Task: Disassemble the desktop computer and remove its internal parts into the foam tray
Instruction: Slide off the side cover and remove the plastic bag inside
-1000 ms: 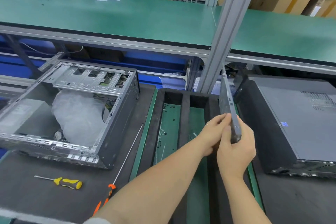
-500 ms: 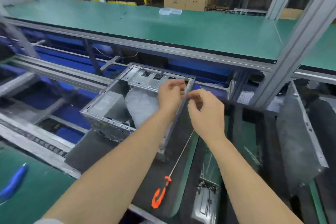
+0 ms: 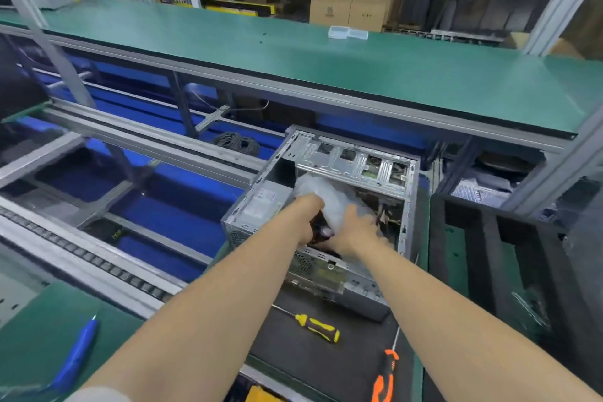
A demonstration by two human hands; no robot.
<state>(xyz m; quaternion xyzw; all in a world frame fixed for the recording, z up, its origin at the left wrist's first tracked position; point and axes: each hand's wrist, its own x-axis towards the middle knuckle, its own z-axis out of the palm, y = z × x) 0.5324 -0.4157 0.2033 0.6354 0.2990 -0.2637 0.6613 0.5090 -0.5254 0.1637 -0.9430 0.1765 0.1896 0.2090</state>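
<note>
- The open computer case sits on the counter, just left of the foam tray.
- The left hand and right hand are inside the case, against a white plastic bag.
- The fingers are blurred and half buried, so I can't tell their grip.

A long green shelf crosses the view on a grey aluminium frame, with a slanted upright at the right. A small clear box lies on it. Under the shelf run blue panels and grey rails, with a cable coil among them. A roller track crosses the lower left. Behind, the hall is dim, with stacked cartons.
</note>
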